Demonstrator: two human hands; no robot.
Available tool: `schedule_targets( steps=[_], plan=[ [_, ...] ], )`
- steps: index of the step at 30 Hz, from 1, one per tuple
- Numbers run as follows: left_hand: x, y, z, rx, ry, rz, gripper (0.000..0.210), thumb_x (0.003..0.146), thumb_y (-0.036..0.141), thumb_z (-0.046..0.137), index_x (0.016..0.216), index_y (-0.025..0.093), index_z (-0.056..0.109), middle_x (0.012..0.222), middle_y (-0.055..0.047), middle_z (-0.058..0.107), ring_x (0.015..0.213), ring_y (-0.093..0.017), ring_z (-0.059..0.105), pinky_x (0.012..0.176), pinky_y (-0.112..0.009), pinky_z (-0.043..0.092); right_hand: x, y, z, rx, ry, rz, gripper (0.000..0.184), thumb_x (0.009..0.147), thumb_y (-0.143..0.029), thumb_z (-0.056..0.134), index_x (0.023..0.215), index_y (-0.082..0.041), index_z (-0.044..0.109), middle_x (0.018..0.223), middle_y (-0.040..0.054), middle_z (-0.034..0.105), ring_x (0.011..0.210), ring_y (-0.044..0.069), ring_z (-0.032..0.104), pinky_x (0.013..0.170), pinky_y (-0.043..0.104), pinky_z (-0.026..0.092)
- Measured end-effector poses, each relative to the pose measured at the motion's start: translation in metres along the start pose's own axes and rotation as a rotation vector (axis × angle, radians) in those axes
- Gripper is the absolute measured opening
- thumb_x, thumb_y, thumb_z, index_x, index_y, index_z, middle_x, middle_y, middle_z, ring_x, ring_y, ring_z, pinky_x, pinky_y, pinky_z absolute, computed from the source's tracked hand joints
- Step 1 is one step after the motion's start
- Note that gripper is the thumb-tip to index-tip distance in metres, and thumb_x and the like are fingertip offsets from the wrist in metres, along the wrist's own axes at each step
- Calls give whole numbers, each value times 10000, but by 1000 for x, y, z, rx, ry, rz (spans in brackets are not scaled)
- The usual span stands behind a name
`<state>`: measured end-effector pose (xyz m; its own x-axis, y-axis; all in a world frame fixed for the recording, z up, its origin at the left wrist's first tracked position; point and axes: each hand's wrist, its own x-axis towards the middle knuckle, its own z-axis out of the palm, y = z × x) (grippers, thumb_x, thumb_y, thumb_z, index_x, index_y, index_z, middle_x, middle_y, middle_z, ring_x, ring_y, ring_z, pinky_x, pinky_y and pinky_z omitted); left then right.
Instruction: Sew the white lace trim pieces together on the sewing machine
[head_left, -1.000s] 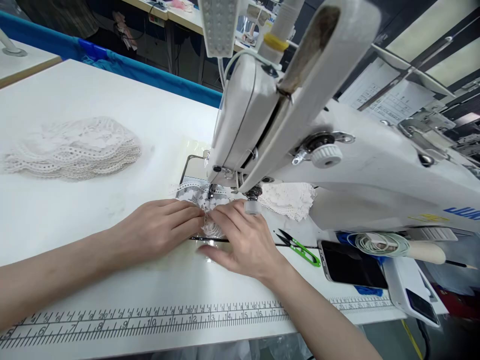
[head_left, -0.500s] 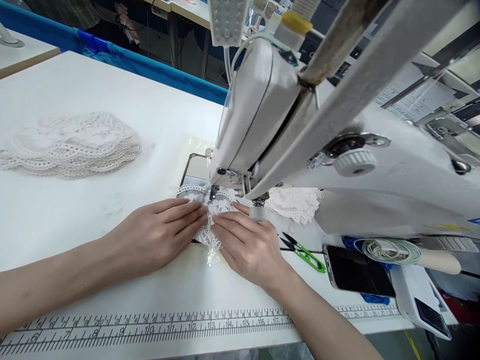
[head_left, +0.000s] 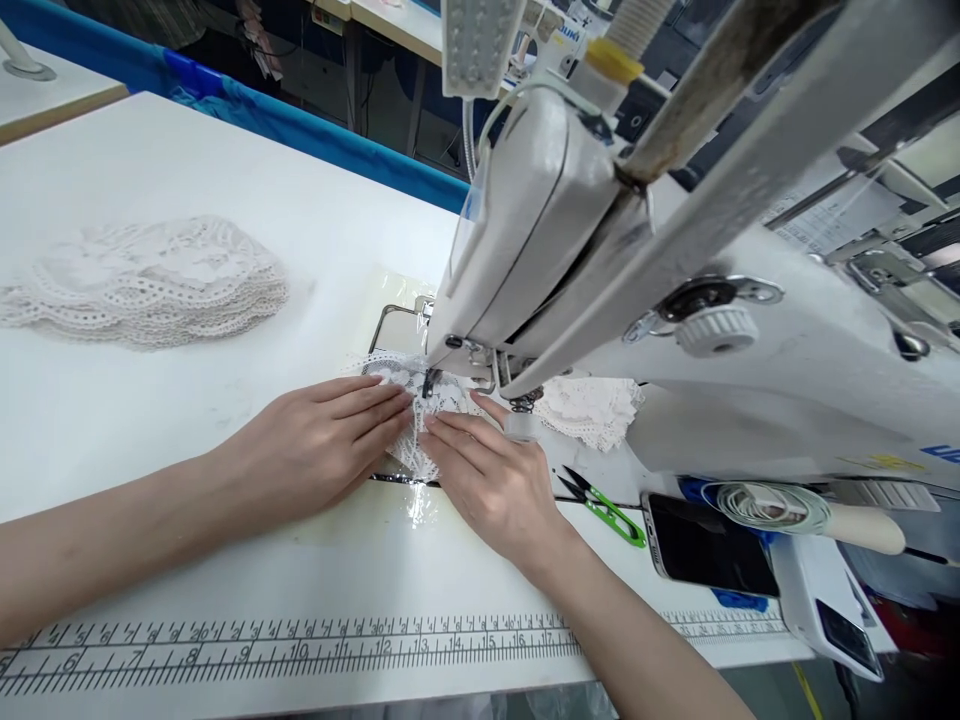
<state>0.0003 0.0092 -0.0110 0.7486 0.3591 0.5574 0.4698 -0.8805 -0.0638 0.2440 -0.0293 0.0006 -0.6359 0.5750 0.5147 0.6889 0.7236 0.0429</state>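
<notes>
White lace piece [head_left: 414, 455] beneath the presser foot [head_left: 429, 383], set back from the ruler-marked front edge of the desk [head_left: 300, 580]. It lies between and partly under the fingertips of the left hand [head_left: 319, 445] and right hand [head_left: 499, 480]. Grip: fingers extended, side by side; thumbs hidden, so any clamping cannot be told.

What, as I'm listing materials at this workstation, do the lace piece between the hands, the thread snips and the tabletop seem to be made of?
The lace piece looks like thin textile, given its open, see-through pattern; the fibre can't be told. The thread snips have dark, probably metal blades; their bright green handle could be painted metal or plastic. The tabletop is smooth, white and faintly glossy, perhaps laminate.
</notes>
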Motion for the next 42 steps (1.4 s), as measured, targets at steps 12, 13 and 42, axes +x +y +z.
schedule_targets(
  steps=[12,13,42],
  plan=[
    [9,-5,-2,105,-1,49,354,1065,173,447,1140,64,775,1196,-122,797,1109,-279,775,1022,-438,635,1,-1,1,-19,16,-10,197,965,-21,643,1033,-131,792,1151,95,817,998,195,798,1126,429,565],
    [8,-4,-1,91,-7,31,353,1067,197,455,1161,69,770,1215,-122,791,1134,-286,765,1048,-454,622,1,-1,1,-26,19,-11,196,967,-24,641,1029,-133,792,1153,92,817,991,192,797,1126,429,565],
    [1,2,1,-30,-21,-25,373,1082,335,492,1272,134,742,1278,-115,773,1203,-251,733,1250,-449,435,5,-3,3,-123,22,49,197,1044,-199,616,1093,-129,793,1169,68,813,927,214,795,1016,421,600]
  ],
)
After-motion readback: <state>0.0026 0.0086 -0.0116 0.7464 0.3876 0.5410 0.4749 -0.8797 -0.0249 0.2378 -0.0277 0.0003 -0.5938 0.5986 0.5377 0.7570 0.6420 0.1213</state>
